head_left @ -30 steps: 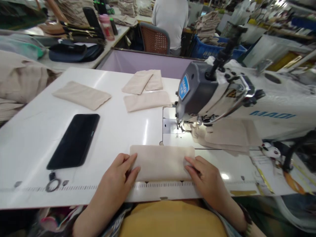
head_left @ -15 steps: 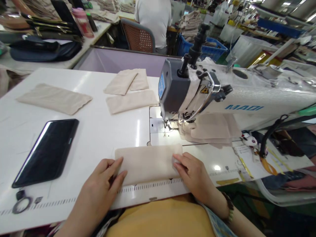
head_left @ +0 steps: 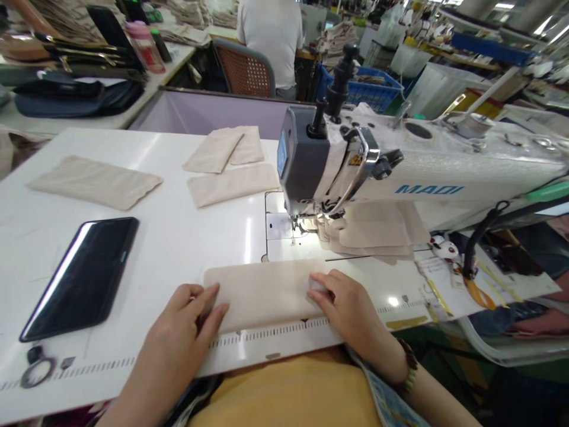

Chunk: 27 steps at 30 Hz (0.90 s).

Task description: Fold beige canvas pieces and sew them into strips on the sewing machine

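Observation:
A beige rectangular fabric piece [head_left: 262, 296] lies at the front of the white sewing table, just above the printed ruler strip. My left hand [head_left: 186, 320] pinches its left end between thumb and fingers. At the opposite end my right hand [head_left: 347, 299] grips the right edge, thumb and forefinger close together. Behind the fabric stands the sewing machine [head_left: 306, 160], its needle area lit. More beige pieces [head_left: 377, 228] lie stacked under the machine arm, right of the needle.
Loose beige pieces [head_left: 231, 184] lie left of the machine head, and another piece [head_left: 95, 181] farther left. A dark tablet-like device [head_left: 82, 279] and a black ring-shaped item [head_left: 38, 370] rest at left. Orange-handled scissors [head_left: 480, 293] are at right. A person [head_left: 269, 41] sits beyond.
The view has shifted slightly, so the machine and table sit a little farther left. Both hands keep hold of the fabric's ends, and the fabric stays nearly in place.

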Each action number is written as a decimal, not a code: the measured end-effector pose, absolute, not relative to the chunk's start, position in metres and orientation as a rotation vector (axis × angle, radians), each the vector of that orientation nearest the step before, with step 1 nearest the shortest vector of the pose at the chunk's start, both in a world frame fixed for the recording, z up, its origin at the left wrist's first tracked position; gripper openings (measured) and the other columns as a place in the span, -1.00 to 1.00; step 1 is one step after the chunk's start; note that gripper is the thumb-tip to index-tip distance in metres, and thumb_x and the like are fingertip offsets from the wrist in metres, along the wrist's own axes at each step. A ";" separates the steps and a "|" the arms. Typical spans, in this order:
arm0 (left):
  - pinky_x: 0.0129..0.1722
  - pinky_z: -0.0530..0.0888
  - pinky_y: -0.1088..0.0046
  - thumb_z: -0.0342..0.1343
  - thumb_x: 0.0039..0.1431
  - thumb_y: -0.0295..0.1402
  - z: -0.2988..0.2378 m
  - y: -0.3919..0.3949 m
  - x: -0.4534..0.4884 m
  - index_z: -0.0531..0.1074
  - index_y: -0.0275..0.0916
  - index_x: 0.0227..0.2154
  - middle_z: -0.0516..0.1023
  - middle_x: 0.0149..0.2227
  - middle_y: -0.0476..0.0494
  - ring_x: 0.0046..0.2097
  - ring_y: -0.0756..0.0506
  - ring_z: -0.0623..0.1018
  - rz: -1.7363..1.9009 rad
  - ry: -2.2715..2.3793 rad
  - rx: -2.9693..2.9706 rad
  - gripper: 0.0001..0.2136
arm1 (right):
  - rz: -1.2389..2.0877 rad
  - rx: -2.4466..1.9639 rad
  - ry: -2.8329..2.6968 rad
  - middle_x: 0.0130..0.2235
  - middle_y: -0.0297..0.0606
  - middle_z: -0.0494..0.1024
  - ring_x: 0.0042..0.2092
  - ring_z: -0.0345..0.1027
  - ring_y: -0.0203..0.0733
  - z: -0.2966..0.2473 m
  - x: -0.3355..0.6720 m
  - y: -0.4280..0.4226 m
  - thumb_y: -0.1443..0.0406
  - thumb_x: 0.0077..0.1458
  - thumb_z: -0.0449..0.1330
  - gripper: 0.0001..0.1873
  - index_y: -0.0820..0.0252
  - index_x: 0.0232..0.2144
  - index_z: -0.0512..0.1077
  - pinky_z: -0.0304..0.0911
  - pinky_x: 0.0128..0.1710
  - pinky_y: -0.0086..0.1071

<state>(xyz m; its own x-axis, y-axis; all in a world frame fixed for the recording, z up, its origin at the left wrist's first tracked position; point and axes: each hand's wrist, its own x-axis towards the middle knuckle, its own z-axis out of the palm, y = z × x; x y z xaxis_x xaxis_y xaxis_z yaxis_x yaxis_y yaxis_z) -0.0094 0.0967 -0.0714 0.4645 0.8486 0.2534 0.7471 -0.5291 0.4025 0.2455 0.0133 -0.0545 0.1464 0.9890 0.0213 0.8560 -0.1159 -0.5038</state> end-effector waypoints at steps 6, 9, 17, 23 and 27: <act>-0.45 0.44 0.37 -0.20 0.25 -0.17 -0.066 0.096 -0.005 0.43 -0.31 -0.26 0.32 -0.24 -0.18 -0.46 -0.04 0.44 0.505 1.477 2.620 -0.63 | 0.327 -2.117 -1.812 -0.41 -0.28 0.41 -0.38 0.33 -0.19 -0.055 0.250 0.010 0.27 0.03 0.23 -0.69 0.25 -0.14 0.41 0.25 -0.41 -0.37; -0.39 0.46 0.21 -0.24 0.25 -0.21 -0.059 0.100 -0.001 0.44 -0.32 -0.35 0.35 -0.22 -0.29 -0.34 -0.18 0.44 0.401 1.427 2.780 -0.61 | 0.224 -2.146 -1.885 -0.38 -0.26 0.39 -0.37 0.32 -0.17 -0.052 0.249 0.011 0.24 0.04 0.22 -0.74 0.21 -0.20 0.42 0.26 -0.42 -0.35; 0.02 0.39 0.33 -0.38 0.13 -0.61 -0.053 0.106 0.022 0.34 -0.32 -0.08 0.31 0.10 -0.21 0.11 -0.08 0.31 0.310 0.791 2.914 -0.56 | -0.008 -1.552 -2.462 0.08 -0.05 0.30 0.10 0.13 -0.07 -0.045 0.241 0.030 0.54 0.08 -0.03 -0.61 0.28 -0.03 0.30 0.13 0.07 -0.13; 0.02 0.37 0.22 -0.23 0.21 -0.52 -0.052 0.097 0.043 0.34 -0.41 -0.11 0.41 -0.05 -0.33 0.01 -0.16 0.38 0.266 0.849 2.885 -0.71 | 0.107 -1.567 -2.475 -0.07 -0.04 0.41 -0.04 0.25 -0.05 -0.051 0.222 0.035 0.42 0.13 0.03 -0.73 0.39 -0.11 0.36 0.12 0.08 -0.14; 0.03 0.31 0.11 0.00 0.17 -0.24 -0.065 0.090 0.049 0.24 -0.44 0.02 0.35 -0.04 -0.36 0.01 -0.26 0.33 0.293 0.992 2.837 -0.57 | 0.109 -1.624 -2.386 -0.04 -0.01 0.36 0.01 0.18 0.05 -0.065 0.216 0.031 0.17 0.11 0.13 -0.50 0.33 0.04 0.27 0.08 0.08 0.01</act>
